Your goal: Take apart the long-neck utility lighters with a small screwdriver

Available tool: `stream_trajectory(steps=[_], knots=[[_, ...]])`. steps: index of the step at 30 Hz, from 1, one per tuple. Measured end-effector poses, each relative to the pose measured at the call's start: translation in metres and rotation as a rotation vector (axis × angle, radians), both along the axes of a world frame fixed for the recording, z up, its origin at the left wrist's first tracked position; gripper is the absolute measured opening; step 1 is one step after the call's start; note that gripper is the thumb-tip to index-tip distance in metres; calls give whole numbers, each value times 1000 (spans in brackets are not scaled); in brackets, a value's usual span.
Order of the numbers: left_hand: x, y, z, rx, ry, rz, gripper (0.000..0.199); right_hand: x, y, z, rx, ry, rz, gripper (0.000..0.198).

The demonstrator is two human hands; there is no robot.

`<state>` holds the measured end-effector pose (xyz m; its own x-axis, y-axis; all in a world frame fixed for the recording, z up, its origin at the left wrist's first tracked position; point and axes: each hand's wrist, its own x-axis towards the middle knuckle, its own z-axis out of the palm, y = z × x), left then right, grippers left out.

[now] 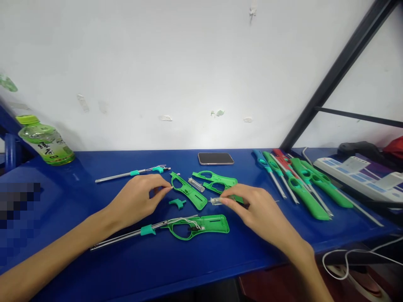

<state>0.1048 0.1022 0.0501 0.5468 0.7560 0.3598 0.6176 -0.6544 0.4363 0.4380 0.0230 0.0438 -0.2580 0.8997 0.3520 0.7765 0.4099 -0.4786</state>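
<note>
My left hand [141, 193] is closed in a pinch, its fingertips right at the narrow end of a green lighter casing half [197, 198]; what they hold, if anything, is too small to tell. Between thumb and fingers of my right hand [252, 205] is a clear lighter fuel tank [215, 201]. Another clear tank [196, 184] lies beside the casing half. A teal trigger [178, 203] rests just below my left fingertips. Nearer me lies an opened lighter half [217, 224] with metal tube, wires and a teal piece [147, 230]. More green casing halves [220, 178] are behind my right hand.
A metal lighter tube [116, 177] with wires lies at back left. Behind stands a phone [215, 158] lying flat. Several whole lighters [308, 197] are spread at right, beside a white box-like object [362, 176]. A green-capped bottle [47, 140] is at far left.
</note>
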Motion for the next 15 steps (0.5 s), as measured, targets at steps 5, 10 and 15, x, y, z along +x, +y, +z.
stream_trajectory(steps=[5, 10, 15], knots=[[-9, 10, -5, 45, 104, 33, 31, 14, 7, -6, -54, -90, 14, 20], [-6, 2, 3, 68, 137, 0, 33, 5, 5, -5, -12, -98, -42, 16], [-6, -18, 16, 18, 232, -104, 33, -19, -13, 3, -22, -86, 22, 25]])
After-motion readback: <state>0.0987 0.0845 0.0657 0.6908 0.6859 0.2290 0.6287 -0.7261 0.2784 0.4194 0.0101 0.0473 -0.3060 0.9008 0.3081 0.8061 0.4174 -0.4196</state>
